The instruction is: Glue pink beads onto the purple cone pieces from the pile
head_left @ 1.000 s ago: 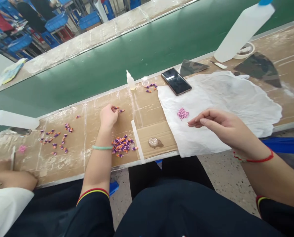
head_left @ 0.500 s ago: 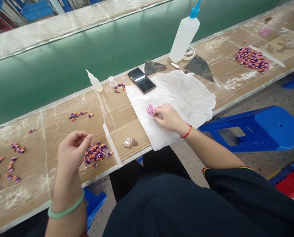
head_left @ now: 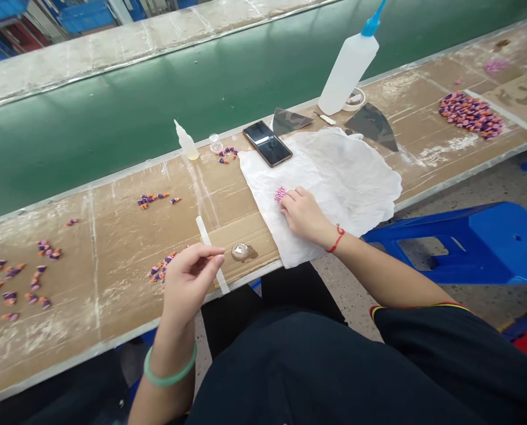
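My left hand (head_left: 190,280) is over the table's near edge, thumb and fingers pinched together; whatever lies between the tips is too small to make out. Behind it, partly hidden, is a pile of small purple and orange pieces (head_left: 159,268). Just right of its fingertips sits a small clear round dish (head_left: 240,252) with a wet-looking patch beside it. My right hand (head_left: 305,217) rests on a white cloth (head_left: 334,171), fingers curled in at the edge of a little heap of pink-and-white beads (head_left: 280,194). Its fingertips are partly hidden.
A phone (head_left: 267,143) lies at the cloth's corner. Beyond stand a large squeeze bottle (head_left: 348,74) and a small one (head_left: 186,140). A white strip (head_left: 205,233) lies left of the dish. A blue stool (head_left: 502,242) is at the right.
My left hand has moved right, from beside the purple and orange pile to near the clear dish, still pinched. My right hand stays at the beads, its fingers drawn closer in. The view has shifted slightly.
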Demonstrator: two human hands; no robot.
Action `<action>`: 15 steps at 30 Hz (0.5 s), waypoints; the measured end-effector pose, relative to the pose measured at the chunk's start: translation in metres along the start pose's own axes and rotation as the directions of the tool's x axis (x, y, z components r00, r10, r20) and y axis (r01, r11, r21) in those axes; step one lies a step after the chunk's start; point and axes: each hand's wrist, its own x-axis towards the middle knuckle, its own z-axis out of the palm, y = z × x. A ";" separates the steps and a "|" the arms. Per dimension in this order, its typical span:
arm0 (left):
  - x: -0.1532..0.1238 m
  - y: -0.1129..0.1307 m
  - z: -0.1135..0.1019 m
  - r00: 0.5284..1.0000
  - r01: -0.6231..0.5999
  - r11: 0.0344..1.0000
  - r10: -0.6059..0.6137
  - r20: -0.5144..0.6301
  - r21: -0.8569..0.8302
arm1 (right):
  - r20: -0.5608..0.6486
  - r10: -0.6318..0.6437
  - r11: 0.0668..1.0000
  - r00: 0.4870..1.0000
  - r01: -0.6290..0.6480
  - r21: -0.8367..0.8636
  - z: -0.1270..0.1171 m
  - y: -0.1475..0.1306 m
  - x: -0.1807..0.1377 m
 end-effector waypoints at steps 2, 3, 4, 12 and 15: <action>0.003 0.006 0.011 0.998 -0.027 0.999 0.026 0.054 0.019 | -0.006 -0.061 0.997 0.998 0.061 0.036 -0.010 -0.012 -0.004; 0.005 0.010 0.016 0.996 -0.039 0.999 0.037 0.081 0.025 | -0.016 -0.104 0.992 0.994 0.105 0.065 -0.016 -0.020 -0.006; 0.007 0.014 0.022 0.993 -0.047 0.998 0.044 0.112 0.028 | -0.032 -0.148 0.984 0.988 0.151 0.097 -0.024 -0.029 -0.008; 0.014 0.029 0.046 0.978 -0.009 1.000 0.009 0.206 -0.005 | -0.240 -0.436 0.853 0.867 0.484 0.198 -0.063 -0.082 -0.015; 0.011 0.030 0.045 0.977 0.006 1.000 -0.002 0.214 -0.018 | -0.209 -0.447 0.863 0.870 0.481 0.155 -0.066 -0.086 -0.016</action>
